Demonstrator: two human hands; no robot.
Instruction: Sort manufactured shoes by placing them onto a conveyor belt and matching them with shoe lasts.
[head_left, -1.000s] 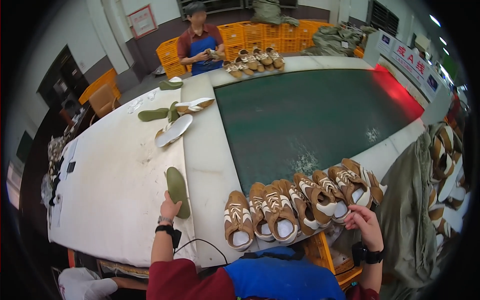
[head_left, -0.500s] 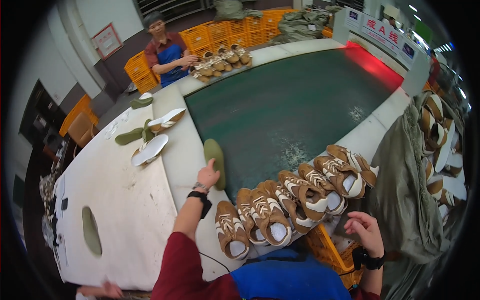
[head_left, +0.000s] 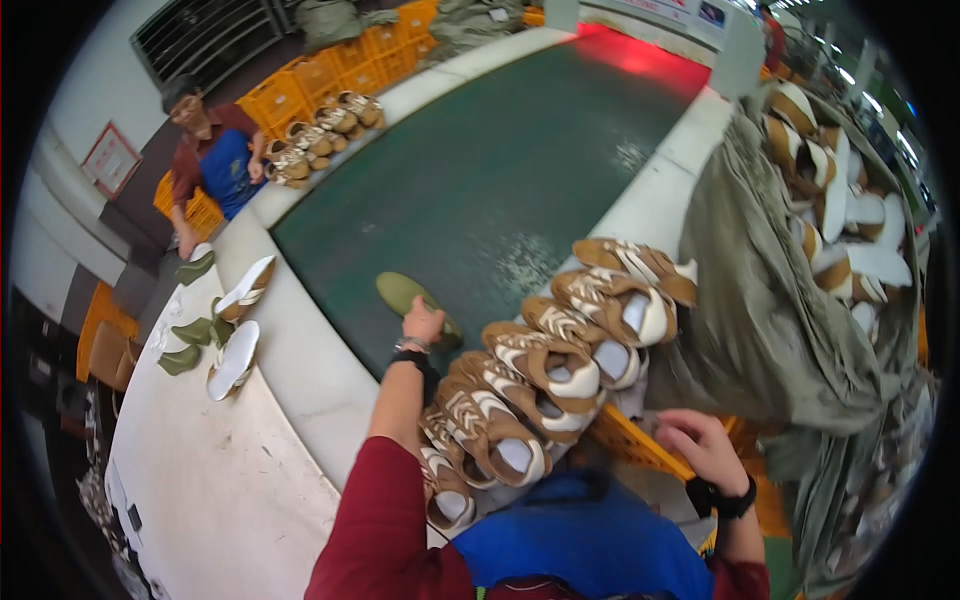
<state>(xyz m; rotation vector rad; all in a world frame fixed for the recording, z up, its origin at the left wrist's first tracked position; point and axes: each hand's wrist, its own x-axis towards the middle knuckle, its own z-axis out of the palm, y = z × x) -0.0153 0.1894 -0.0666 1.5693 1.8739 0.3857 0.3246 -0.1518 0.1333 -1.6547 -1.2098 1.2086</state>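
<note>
My left hand [head_left: 423, 324] is closed round one end of a green shoe last [head_left: 400, 291], over the near part of the dark green conveyor belt [head_left: 450, 190]. Just right of it, brown and white lace-up sneakers [head_left: 545, 360] stand in a slanting row along the near edge. My right hand [head_left: 703, 452] hovers by an orange crate [head_left: 640, 442], its fingers loosely bent and apart, holding nothing. On the white table [head_left: 250, 465] to the left lie several more green lasts [head_left: 180, 359] and two sneakers [head_left: 234, 362] turned with white soles showing.
A co-worker [head_left: 212, 150] in a blue apron stands at the far left, one hand by a green last. More sneakers [head_left: 325, 135] line the far belt edge. On the right, a large grey-green sack [head_left: 730, 250] holds loose shoes. Orange crates [head_left: 310, 85] are stacked behind.
My left hand has carried the green last from the belt's white edge out over the belt. The view has turned right. The co-worker now reaches down toward the table.
</note>
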